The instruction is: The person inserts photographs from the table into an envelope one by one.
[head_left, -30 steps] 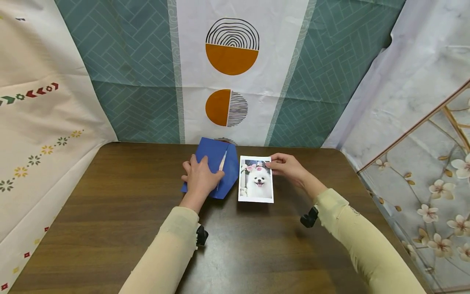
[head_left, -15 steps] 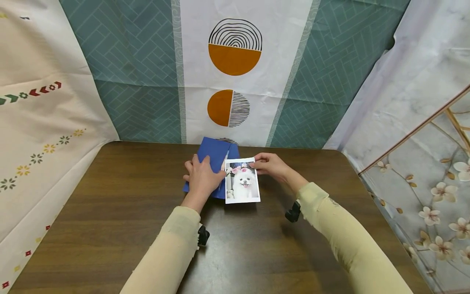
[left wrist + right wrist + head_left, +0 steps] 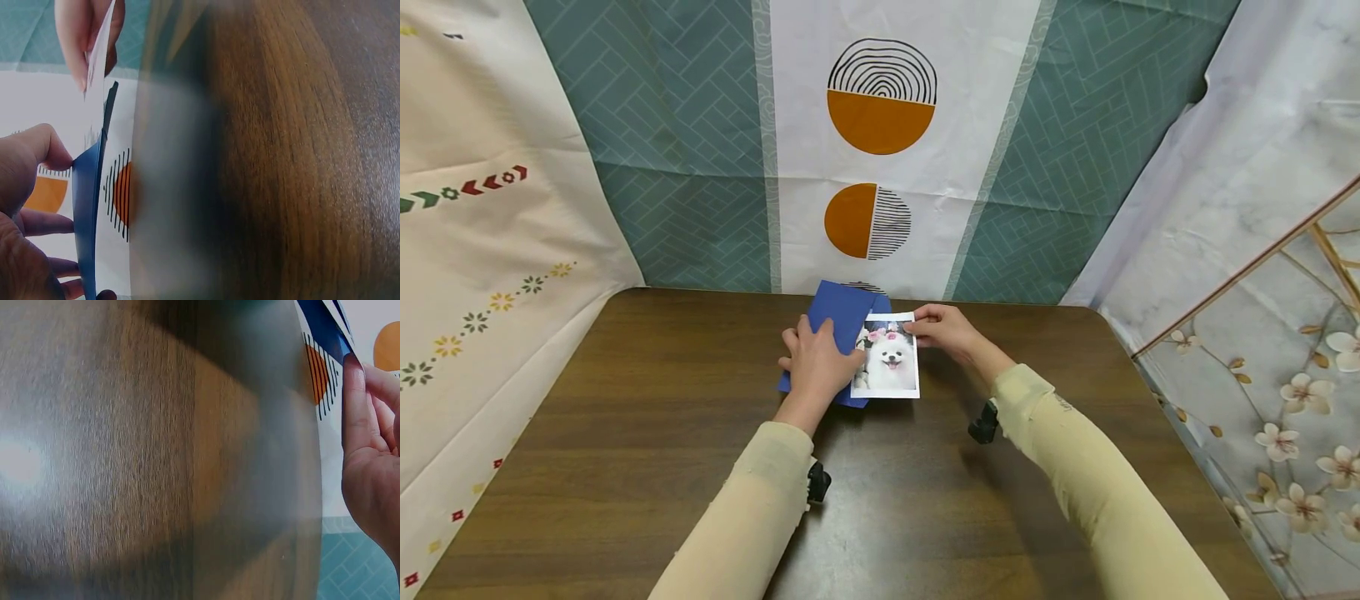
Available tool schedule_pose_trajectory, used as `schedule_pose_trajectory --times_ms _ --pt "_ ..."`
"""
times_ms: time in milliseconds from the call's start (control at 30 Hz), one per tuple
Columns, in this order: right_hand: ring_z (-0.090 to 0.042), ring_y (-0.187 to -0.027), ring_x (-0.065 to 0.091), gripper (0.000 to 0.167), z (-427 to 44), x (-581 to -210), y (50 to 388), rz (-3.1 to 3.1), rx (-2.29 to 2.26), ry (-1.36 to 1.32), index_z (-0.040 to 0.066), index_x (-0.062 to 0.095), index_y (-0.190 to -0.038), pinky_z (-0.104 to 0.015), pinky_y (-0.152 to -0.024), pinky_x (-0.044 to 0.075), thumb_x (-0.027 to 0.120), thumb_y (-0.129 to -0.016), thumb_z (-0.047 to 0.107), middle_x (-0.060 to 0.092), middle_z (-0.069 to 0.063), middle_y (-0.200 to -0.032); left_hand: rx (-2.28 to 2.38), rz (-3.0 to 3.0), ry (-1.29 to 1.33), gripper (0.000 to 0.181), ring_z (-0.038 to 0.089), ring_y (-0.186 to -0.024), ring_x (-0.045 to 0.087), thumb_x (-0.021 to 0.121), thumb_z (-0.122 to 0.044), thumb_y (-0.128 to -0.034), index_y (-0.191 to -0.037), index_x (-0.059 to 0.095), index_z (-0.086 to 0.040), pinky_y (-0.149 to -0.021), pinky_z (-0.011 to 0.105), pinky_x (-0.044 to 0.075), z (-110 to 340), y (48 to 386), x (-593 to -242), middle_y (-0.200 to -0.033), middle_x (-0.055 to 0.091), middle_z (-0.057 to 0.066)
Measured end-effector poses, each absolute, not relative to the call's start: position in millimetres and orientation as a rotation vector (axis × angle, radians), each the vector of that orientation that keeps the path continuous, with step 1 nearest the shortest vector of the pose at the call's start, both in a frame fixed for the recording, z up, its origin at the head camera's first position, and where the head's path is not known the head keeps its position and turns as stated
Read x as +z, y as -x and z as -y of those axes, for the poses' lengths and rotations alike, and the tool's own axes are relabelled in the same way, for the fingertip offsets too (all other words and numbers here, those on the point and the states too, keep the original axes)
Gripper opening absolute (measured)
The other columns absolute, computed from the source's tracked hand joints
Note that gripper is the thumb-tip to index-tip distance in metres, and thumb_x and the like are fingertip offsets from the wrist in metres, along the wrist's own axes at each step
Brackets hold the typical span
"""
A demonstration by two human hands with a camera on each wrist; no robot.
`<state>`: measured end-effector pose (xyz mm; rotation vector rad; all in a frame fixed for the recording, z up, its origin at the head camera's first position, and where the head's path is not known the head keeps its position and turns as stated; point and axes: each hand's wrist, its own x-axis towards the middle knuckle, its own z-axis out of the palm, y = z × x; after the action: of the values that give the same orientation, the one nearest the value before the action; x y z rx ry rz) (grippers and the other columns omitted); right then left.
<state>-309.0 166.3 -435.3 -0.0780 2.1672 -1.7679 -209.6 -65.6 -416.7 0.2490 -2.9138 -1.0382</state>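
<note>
A blue envelope [image 3: 842, 308] is held up above the back of the table, its flap side toward the right. My left hand [image 3: 820, 362] grips it; in the left wrist view the thumb and several fingers lie along one face of the envelope [image 3: 86, 212], and a fingertip shows beyond its lower edge. With thumb and fingers my right hand [image 3: 947, 332] pinches the upper right edge of a white-bordered photo [image 3: 889, 358] of a fluffy white dog. The photo's left edge lies at the envelope's opening, near my left thumb. How far it reaches inside is hidden.
Brown wooden table [image 3: 700, 500] spreads beneath both hands. Behind it hangs a teal and white cloth [image 3: 880, 158] with orange half-circles. A patterned cream cloth [image 3: 497, 275] covers the left side, a floral cloth [image 3: 1262, 333] the right.
My right hand has brought the photo leftward from beside the envelope to its opening, then slightly up. The left hand has stayed nearly in place on the envelope.
</note>
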Motion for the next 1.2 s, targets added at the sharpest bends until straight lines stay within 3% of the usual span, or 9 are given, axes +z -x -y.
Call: schedule_pose_trajectory --times_ms 467,867,1200 --pt "-0.009 -0.071 0.069 0.013 -144.3 -439.9 306.3 -2.238 -1.852 0.102 -0.006 0.067 -0.106 -0.032 -0.076 0.064 0.075 -0.097 -0.002 0.069 -0.001 -0.083 -1.021 2.944 -0.262 0.082 0.052 -0.151 0.02 0.077 -0.041 -0.0932 -0.159 0.049 -0.003 -0.11 0.079 0.029 60.9 210.6 -416.1 -0.17 0.022 0.03" --pt "-0.011 -0.064 0.068 0.016 -132.9 -436.7 301.3 -2.323 -1.731 0.209 -0.004 0.068 -0.101 -0.027 -0.062 0.062 0.08 -0.096 0.006 0.07 -0.002 -0.077 -1.024 2.94 -0.264 0.085 0.052 -0.15 0.021 0.081 -0.045 -0.0915 -0.159 0.049 -0.004 -0.11 0.079 0.03 59.4 210.7 -414.8 -0.17 0.023 0.03" --pt "-0.013 -0.062 0.069 0.028 -141.0 -427.6 307.0 -2.248 -1.685 0.211 -0.009 0.068 -0.11 -0.031 -0.062 0.063 0.066 -0.107 0.019 0.069 -0.009 -0.081 -0.994 2.957 -0.265 0.084 0.051 -0.151 0.02 0.08 -0.046 -0.0919 -0.159 0.049 -0.005 -0.11 0.078 0.03 59.2 211.7 -415.6 -0.17 0.023 0.029"
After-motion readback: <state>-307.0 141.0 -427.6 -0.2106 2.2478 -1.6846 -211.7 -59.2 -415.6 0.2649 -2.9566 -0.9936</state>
